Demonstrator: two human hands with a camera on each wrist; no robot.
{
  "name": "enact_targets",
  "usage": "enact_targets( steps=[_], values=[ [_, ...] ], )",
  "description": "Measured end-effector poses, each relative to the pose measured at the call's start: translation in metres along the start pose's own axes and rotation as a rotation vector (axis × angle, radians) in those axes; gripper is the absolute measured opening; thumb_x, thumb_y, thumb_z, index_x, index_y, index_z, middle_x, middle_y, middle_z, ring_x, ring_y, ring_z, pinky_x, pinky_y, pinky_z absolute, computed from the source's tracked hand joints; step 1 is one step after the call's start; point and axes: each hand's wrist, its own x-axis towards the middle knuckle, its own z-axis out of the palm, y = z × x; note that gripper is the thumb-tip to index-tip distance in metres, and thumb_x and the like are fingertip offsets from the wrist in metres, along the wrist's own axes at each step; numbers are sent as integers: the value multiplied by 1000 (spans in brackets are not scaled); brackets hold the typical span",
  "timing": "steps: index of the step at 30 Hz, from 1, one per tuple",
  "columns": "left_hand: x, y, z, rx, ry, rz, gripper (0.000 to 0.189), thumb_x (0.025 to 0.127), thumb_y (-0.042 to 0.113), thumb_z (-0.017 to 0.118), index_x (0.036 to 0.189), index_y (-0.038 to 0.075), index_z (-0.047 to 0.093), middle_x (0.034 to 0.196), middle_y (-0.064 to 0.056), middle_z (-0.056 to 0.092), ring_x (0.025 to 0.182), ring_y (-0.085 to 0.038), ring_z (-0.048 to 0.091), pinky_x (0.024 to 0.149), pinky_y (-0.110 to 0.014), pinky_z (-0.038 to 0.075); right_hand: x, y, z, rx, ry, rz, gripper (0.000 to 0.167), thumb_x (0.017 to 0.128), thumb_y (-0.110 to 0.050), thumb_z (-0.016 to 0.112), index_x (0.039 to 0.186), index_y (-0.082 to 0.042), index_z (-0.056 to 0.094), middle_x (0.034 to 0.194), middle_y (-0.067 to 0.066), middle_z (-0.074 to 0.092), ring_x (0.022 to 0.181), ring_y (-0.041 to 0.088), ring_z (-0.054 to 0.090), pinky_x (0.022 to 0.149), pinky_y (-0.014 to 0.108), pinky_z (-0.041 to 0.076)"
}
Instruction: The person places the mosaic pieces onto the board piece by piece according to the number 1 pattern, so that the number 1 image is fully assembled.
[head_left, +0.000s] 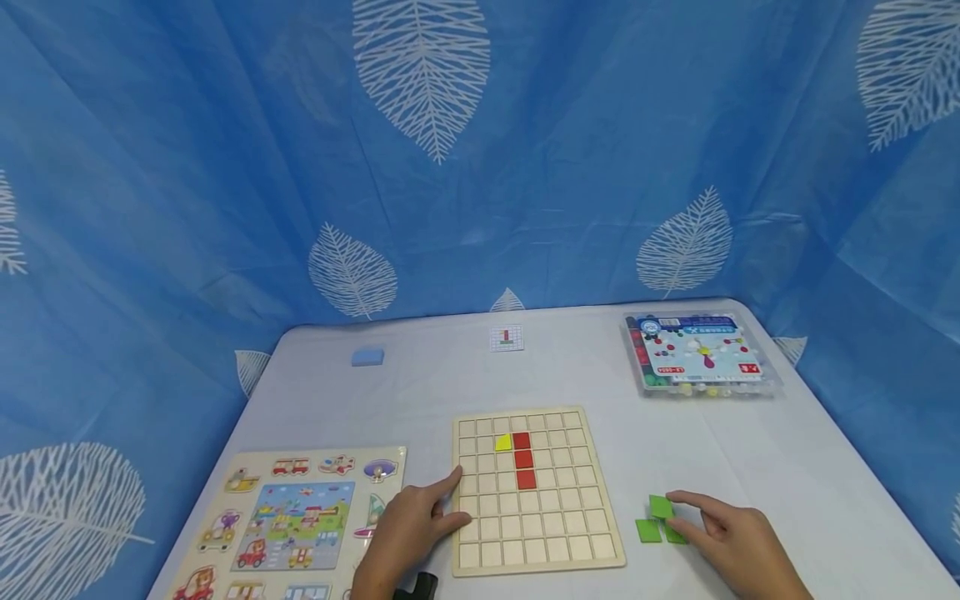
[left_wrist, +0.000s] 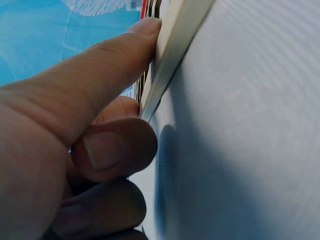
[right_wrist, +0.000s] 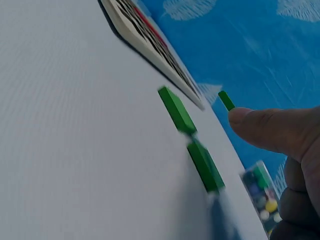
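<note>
A wooden grid board (head_left: 538, 575) lies on the table with three red square tiles (head_left: 524, 459) in a column. Beside the top red one sits a yellow tile (head_left: 503, 443) with a slanted side. My left hand (head_left: 411, 525) is at the board's left edge, thumb and index finger spread apart and touching it; its other fingers are curled in the left wrist view. Between thumb and index finger, my right hand (head_left: 731, 537) pinches a green square tile (right_wrist: 226, 100), raised off the table. Two more green tiles (head_left: 648, 531) lie under and beside it, partly hidden.
A picture puzzle board (head_left: 367, 460) lies at the left, close to my left forearm. Towards the back are a blue block (head_left: 367, 357), a small pattern card (head_left: 506, 337) and a clear plastic case (head_left: 701, 354) of coloured parts. Blue curtains surround the table.
</note>
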Motion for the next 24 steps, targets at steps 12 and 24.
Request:
enact_targets(
  steps=[12, 24],
  values=[
    [0, 0, 0, -7, 0, 6, 70, 86, 52, 76, 146, 18, 60, 57, 12, 45, 49, -5, 35, 48, -26, 32, 14, -39, 23, 65, 93, -349, 23, 83, -29, 86, 106, -27, 79, 51, -20, 28, 49, -4, 22, 49, 20, 30],
    [0, 0, 0, 3, 4, 0, 69, 86, 50, 77, 145, 18, 60, 57, 12, 45, 49, -5, 35, 48, -26, 32, 27, -76, 44, 133, 41, -530, 21, 85, -28, 85, 105, -25, 80, 53, -27, 25, 49, -8, 20, 46, 18, 26]
  ],
)
